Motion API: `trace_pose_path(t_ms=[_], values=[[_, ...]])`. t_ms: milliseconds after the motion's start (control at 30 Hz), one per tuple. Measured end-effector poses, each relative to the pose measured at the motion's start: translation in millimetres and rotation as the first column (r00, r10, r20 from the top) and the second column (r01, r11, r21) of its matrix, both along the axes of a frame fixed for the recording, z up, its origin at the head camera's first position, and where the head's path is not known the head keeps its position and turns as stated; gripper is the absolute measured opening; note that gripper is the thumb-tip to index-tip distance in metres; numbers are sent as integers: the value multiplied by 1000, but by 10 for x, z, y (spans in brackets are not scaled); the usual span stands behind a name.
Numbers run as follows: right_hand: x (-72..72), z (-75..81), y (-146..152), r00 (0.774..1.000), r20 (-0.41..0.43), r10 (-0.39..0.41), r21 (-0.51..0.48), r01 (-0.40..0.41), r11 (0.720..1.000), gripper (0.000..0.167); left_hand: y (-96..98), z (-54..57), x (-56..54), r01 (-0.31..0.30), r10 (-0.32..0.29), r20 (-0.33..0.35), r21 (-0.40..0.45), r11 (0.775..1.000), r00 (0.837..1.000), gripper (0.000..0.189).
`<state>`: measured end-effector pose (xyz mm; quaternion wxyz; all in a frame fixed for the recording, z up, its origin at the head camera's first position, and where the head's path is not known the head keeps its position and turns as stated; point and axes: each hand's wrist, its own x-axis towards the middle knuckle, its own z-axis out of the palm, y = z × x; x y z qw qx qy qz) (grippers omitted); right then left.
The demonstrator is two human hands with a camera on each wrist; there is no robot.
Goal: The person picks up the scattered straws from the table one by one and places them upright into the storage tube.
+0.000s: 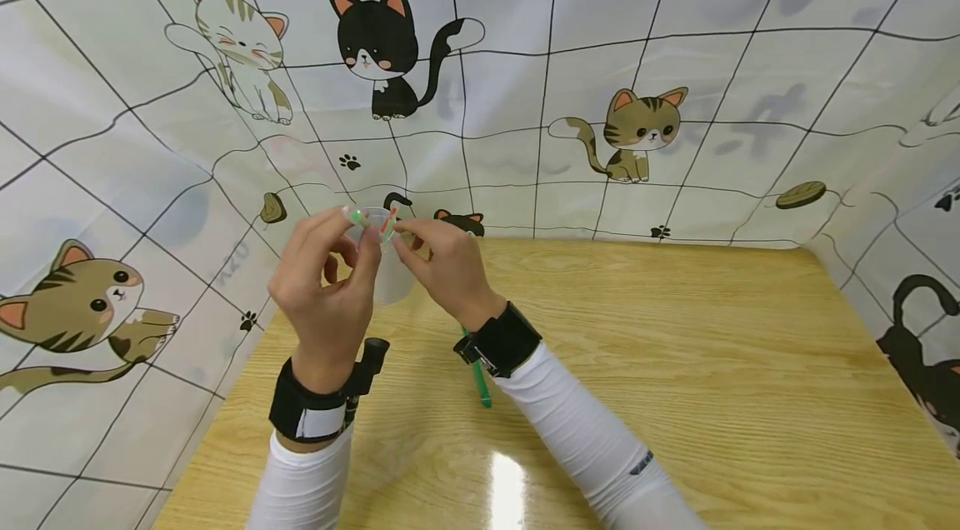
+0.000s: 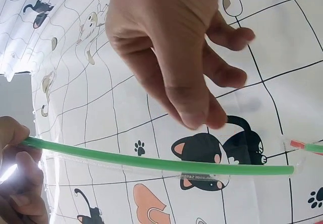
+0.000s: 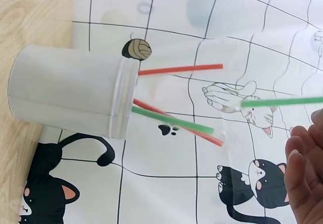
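My left hand [image 1: 322, 288] pinches the upper end of a green straw [image 2: 151, 162] in a clear wrapper. The straw hangs down toward a white cup [image 3: 60, 90], its lower end above the straws inside. Two red straws [image 3: 181, 69] and a green one stick out of the cup's top. Beside the hanging straw is my right hand [image 1: 442, 263], thumb and index tips close together and the other fingers loosely bent. In the left wrist view a gap shows between those fingertips and the straw. Nothing shows in the right fingers.
The cup stands at the far left of a wooden table [image 1: 675, 363], near a cat-patterned cloth backdrop [image 1: 510, 97]. A slim green stick [image 1: 481, 384] lies on the table, partly hidden by my right wrist. Black straps with small cameras circle both wrists.
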<state>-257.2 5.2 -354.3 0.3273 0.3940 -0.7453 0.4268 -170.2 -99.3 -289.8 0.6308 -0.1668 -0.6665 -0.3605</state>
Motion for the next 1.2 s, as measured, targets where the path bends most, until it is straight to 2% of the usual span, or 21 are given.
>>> trace_pose_path(t_ms=[233, 433, 567, 733, 933, 1200], values=[[-11, 82, 111, 999, 25, 27, -80, -25, 997, 19, -61, 3, -52, -29, 28, 54, 2, 1000, 998, 12], [-21, 113, 160, 1000, 18, 21, -88, -19, 996, 18, -80, -33, -136, -63, 65, 83, -28, 998, 994, 10], [-25, 128, 184, 1000, 4, 7, -104, -7, 995, 17, -114, -72, -202, -115, 120, 130, -47, 992, 984, 8], [-26, 146, 208, 1000, -3, 7, -124, -7, 992, 17, -172, -146, -300, -229, 237, 204, -62, 971, 950, 9], [-50, 143, 236, 1000, -1, 15, -135, -15, 991, 16, -221, -239, -414, -308, 319, 286, -83, 948, 904, 10], [-83, 125, 271, 1000, 3, 16, -132, -16, 991, 15, -232, -361, -515, -414, 437, 367, -144, 899, 821, 14]])
